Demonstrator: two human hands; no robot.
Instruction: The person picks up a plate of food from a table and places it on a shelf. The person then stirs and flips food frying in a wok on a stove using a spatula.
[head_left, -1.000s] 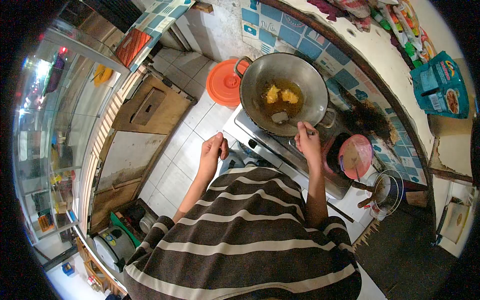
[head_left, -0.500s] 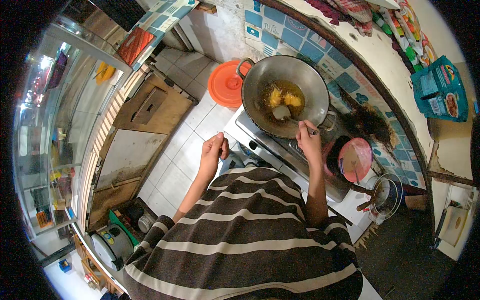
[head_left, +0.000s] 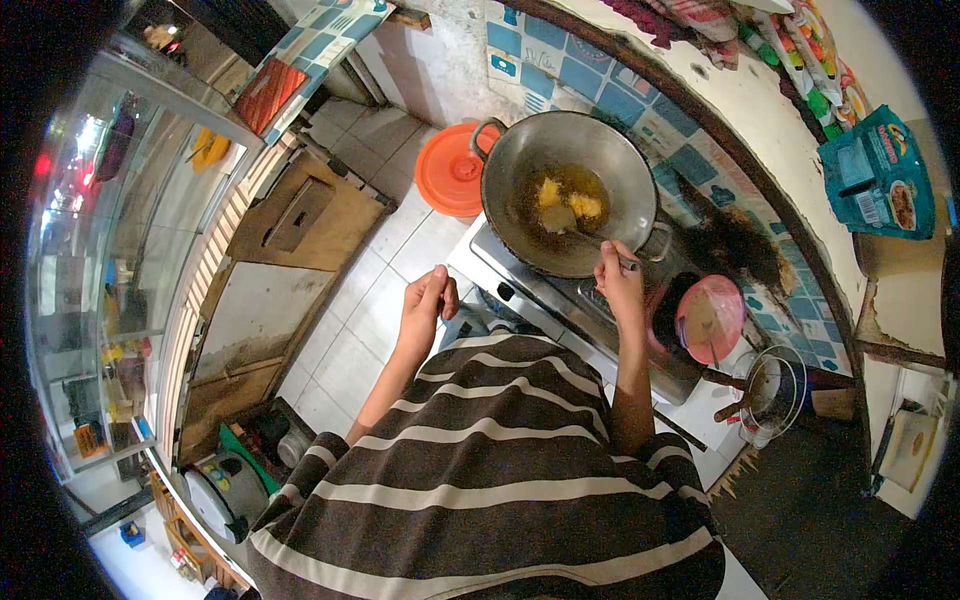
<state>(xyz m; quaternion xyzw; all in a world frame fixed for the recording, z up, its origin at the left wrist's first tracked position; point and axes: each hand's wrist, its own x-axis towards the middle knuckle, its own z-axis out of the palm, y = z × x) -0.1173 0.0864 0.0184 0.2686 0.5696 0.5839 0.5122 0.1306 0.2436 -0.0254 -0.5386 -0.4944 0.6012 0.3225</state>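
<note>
My right hand (head_left: pixel 618 275) is closed around the handle of a metal spatula (head_left: pixel 584 237), near the rim of a large wok (head_left: pixel 632 180). The spatula's blade is down in brownish oil (head_left: pixel 570 176) in the bottom of the wok. Two yellow, fried-looking pieces of food (head_left: pixel 587 206) lie in the oil, close to the blade. The wok stands over a stove (head_left: pixel 520 262). My left hand (head_left: pixel 430 295) hangs in the air in front of my body, its fingers curled and thumb on top, with nothing visible in it.
Left of the wok is an orange lidded bucket (head_left: pixel 448 170). On the right are a pink bowl (head_left: pixel 712 312) with a utensil in it and a wire strainer (head_left: pixel 775 385). A teal packet (head_left: pixel 880 175) hangs at upper right. A wooden cabinet (head_left: pixel 290 215) stands at left.
The spatula's blade has moved slightly away from me in the oil, closer in between the food pieces. My left hand has stayed nearly still.
</note>
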